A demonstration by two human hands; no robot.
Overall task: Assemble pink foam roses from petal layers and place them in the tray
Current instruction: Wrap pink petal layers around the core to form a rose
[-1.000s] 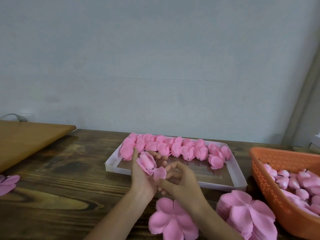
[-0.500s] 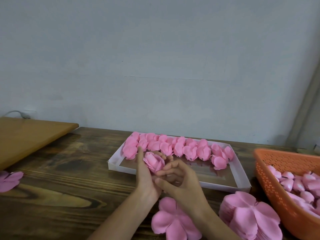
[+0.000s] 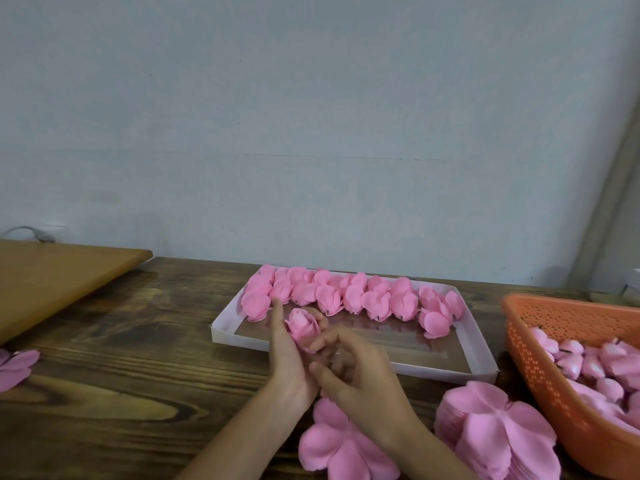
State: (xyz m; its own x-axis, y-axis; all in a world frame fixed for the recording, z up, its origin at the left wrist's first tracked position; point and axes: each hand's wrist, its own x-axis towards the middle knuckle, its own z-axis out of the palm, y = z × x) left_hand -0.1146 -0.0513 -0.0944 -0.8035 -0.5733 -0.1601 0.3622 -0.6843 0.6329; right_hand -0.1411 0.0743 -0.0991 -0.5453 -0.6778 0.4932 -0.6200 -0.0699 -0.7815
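Over a white cardboard tray (image 3: 433, 371), the left hand (image 3: 287, 358) grips a pink foam rose bud (image 3: 302, 324). The right hand (image 3: 362, 381) pinches its base with curled fingers.

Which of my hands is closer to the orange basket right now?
Right. The right hand is left of the orange basket, fingers at the rose; the left hand, holding that rose, is farther left.

Over the near wall of the white tray (image 3: 242, 339), the left grip (image 3: 287, 362) cradles a foam rose (image 3: 303, 323) while the right grip (image 3: 363, 379) pinches its base. Finished roses (image 3: 346, 296) line the tray's far side. Right of the tray, a petal-layer stack (image 3: 498, 434) and an orange basket (image 3: 540, 358) sit on the table (image 3: 121, 375).
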